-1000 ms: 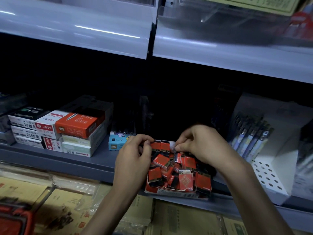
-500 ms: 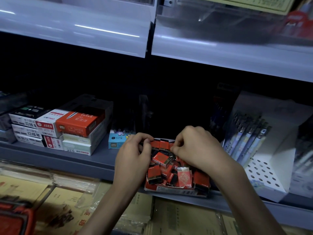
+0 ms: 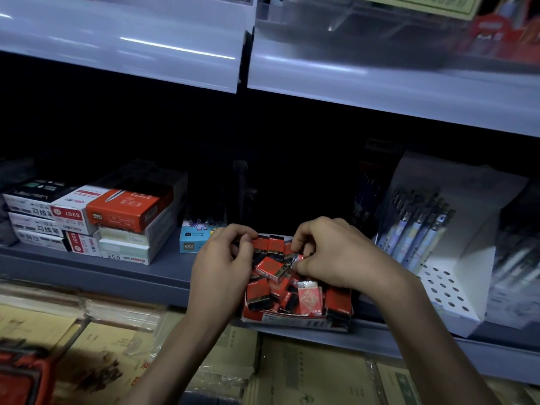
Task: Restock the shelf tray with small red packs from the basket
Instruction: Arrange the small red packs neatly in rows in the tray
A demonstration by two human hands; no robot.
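Observation:
A low red cardboard tray sits at the front edge of the grey shelf, heaped with several small red and black packs. My left hand hovers over the tray's left side, fingertips pinched on a red pack at the back row. My right hand is over the tray's right side, fingers curled and pinching a small pack near the middle of the pile. One lighter red pack marked 2B lies on top at the front. The red basket shows blurred at the bottom left corner.
Stacked stationery boxes stand left on the shelf, with a small blue box beside the tray. A white display box of pens stands right. Another shelf overhangs above. Wrapped paper packs lie below the shelf.
Both hands stayed over the tray; the right hand shifted slightly left toward the left hand and its fingers closed in on the packs at the back of the pile.

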